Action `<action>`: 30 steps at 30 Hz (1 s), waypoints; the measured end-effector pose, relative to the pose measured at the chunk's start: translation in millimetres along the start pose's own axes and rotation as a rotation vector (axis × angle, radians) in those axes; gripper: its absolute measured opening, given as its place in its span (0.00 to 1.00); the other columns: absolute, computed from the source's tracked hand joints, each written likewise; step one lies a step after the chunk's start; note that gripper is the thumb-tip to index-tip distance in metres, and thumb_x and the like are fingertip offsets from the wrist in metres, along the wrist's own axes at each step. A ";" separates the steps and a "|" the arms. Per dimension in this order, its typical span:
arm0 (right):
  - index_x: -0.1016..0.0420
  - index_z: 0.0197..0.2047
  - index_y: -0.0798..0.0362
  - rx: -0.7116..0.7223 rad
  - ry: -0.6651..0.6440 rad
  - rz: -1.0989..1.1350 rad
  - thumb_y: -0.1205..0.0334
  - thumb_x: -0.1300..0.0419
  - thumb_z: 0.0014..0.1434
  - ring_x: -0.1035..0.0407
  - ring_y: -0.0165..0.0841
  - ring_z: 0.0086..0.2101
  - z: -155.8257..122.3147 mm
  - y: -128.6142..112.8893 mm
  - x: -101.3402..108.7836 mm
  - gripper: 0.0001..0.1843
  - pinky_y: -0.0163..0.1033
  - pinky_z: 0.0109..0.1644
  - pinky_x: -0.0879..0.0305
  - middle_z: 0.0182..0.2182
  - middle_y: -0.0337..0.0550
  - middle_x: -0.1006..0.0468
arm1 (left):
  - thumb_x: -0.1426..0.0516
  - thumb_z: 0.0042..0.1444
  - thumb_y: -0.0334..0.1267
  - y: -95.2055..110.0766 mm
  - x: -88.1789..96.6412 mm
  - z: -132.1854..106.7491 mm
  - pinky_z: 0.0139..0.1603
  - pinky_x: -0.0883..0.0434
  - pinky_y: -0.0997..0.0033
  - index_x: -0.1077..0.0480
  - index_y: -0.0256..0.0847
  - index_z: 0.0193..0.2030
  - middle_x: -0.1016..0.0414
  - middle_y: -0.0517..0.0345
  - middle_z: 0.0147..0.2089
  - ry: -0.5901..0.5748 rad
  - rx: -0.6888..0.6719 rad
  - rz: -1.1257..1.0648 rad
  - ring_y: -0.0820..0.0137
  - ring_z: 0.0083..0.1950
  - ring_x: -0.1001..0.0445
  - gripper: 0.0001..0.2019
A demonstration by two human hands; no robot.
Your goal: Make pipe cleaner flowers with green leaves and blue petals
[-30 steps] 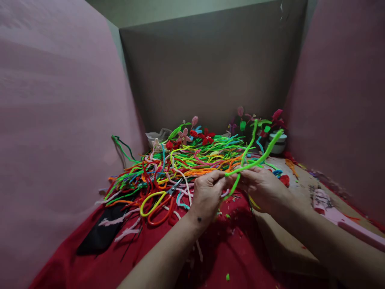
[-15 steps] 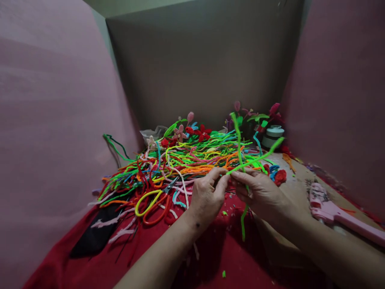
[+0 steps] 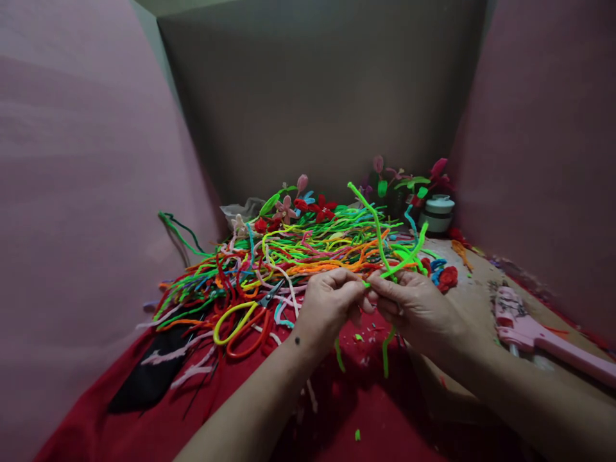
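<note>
Between my hands are bright green pipe cleaners [image 3: 373, 215], crossed near my fingertips. My left hand [image 3: 333, 303] pinches a green strand between thumb and fingers, and one end hangs down below it. Close beside it, my right hand [image 3: 409, 301] is closed on the green pipe cleaners where they cross. Two ends stick up above this hand and another dangles beneath. The fingers hide the exact join. Behind the hands spreads a heap of many-coloured pipe cleaners [image 3: 308, 247]. Scissors [image 3: 245, 324] with one yellow and one red handle loop lie left of my left hand.
A pink glue gun [image 3: 543, 340] lies on a brown board [image 3: 474, 301] at the right. Pipe-cleaner flowers [image 3: 322, 210] and a lidded jar [image 3: 437, 215] stand at the back. A black flat piece [image 3: 149, 378] rests on the red cloth [image 3: 337, 417]. Pink walls flank both sides.
The upper green ends have tilted left and shifted. A green end now hangs below my left hand. Both hands stay close together, and the view has moved slightly.
</note>
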State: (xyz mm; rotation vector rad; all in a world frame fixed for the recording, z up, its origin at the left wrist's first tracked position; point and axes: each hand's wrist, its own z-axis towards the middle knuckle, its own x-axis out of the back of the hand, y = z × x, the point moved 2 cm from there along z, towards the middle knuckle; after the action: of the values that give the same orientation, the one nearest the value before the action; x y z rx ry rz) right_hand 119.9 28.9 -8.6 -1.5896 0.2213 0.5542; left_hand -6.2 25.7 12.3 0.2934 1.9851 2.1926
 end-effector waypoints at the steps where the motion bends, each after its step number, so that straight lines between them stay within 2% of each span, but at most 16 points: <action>1: 0.34 0.18 0.57 0.006 0.004 -0.008 0.59 0.34 0.46 0.54 0.18 0.13 -0.5 -0.4 0.2 0.15 0.30 0.17 0.62 0.11 0.31 0.41 | 0.49 0.48 0.33 0.1 1.6 0.6 0.19 0.40 0.78 0.32 0.35 0.23 0.30 0.59 0.19 -0.034 0.041 -0.054 0.78 0.16 0.38 0.08; 3: 0.33 0.18 0.57 0.002 0.014 -0.016 0.59 0.34 0.46 0.55 0.18 0.13 -1.0 -0.8 1.3 0.15 0.30 0.16 0.62 0.10 0.30 0.42 | 0.49 0.49 0.34 -0.3 4.4 1.4 0.19 0.39 0.77 0.31 0.34 0.25 0.29 0.57 0.20 -0.117 0.107 -0.123 0.77 0.16 0.36 0.08; 6: 0.32 0.20 0.58 -0.020 0.013 -0.019 0.58 0.34 0.46 0.54 0.18 0.13 -0.6 -0.3 3.8 0.14 0.29 0.16 0.64 0.13 0.32 0.38 | 0.47 0.50 0.36 -0.6 6.5 1.9 0.20 0.38 0.78 0.30 0.33 0.26 0.28 0.56 0.22 -0.190 0.124 -0.167 0.77 0.17 0.34 0.09; 9: 0.32 0.20 0.57 -0.012 0.003 -0.001 0.59 0.35 0.47 0.53 0.18 0.14 -0.5 1.1 5.8 0.13 0.29 0.16 0.63 0.15 0.34 0.35 | 0.44 0.50 0.40 0.5 5.0 2.0 0.21 0.37 0.78 0.30 0.33 0.28 0.28 0.56 0.24 -0.180 0.065 -0.162 0.78 0.19 0.34 0.10; 11: 0.32 0.20 0.57 -0.015 -0.005 -0.005 0.59 0.35 0.47 0.53 0.18 0.14 -1.1 2.5 6.2 0.13 0.29 0.16 0.63 0.15 0.34 0.35 | 0.44 0.50 0.39 1.0 3.6 2.1 0.21 0.37 0.78 0.30 0.33 0.27 0.28 0.56 0.24 -0.157 0.047 -0.144 0.78 0.20 0.34 0.09; 15: 0.33 0.20 0.57 -0.023 -0.002 -0.075 0.58 0.36 0.49 0.54 0.19 0.13 -3.9 3.2 4.7 0.14 0.30 0.17 0.63 0.12 0.32 0.39 | 0.46 0.49 0.35 -1.6 3.2 2.5 0.19 0.38 0.79 0.31 0.33 0.24 0.29 0.57 0.21 -0.187 0.111 -0.162 0.78 0.18 0.35 0.08; 21: 0.37 0.17 0.55 0.007 -0.035 -0.096 0.57 0.37 0.49 0.52 0.21 0.14 -7.5 1.2 1.6 0.17 0.32 0.19 0.57 0.11 0.30 0.42 | 0.48 0.47 0.32 -4.9 5.5 3.5 0.19 0.37 0.78 0.29 0.32 0.24 0.29 0.57 0.19 -0.277 0.176 -0.241 0.77 0.17 0.33 0.08; 23: 0.37 0.17 0.55 0.012 -0.031 -0.094 0.57 0.36 0.48 0.51 0.21 0.14 -8.0 0.8 0.5 0.17 0.32 0.19 0.58 0.11 0.30 0.42 | 0.48 0.46 0.32 -4.0 4.2 3.3 0.18 0.38 0.78 0.29 0.32 0.23 0.29 0.57 0.18 -0.271 0.180 -0.243 0.77 0.16 0.34 0.08; 28: 0.36 0.20 0.55 0.045 -0.002 -0.086 0.58 0.35 0.47 0.52 0.20 0.14 -8.0 -0.3 -1.7 0.15 0.32 0.19 0.61 0.12 0.30 0.41 | 0.46 0.45 0.32 -1.5 2.4 2.8 0.17 0.40 0.80 0.32 0.34 0.21 0.31 0.59 0.18 -0.102 0.094 -0.144 0.78 0.17 0.37 0.06; 30: 0.34 0.21 0.56 0.065 0.024 -0.088 0.59 0.35 0.47 0.53 0.19 0.15 -7.5 -1.8 -0.6 0.13 0.31 0.19 0.62 0.13 0.30 0.41 | 0.46 0.45 0.33 -3.7 3.0 3.2 0.15 0.43 0.80 0.33 0.34 0.21 0.33 0.61 0.16 -0.116 0.140 -0.123 0.79 0.15 0.39 0.06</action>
State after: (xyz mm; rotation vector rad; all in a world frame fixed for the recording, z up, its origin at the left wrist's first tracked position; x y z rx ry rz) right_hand 121.8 21.6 -6.7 -1.5359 0.1846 0.4561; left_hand -8.3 29.9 9.0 0.3011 2.0390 1.9223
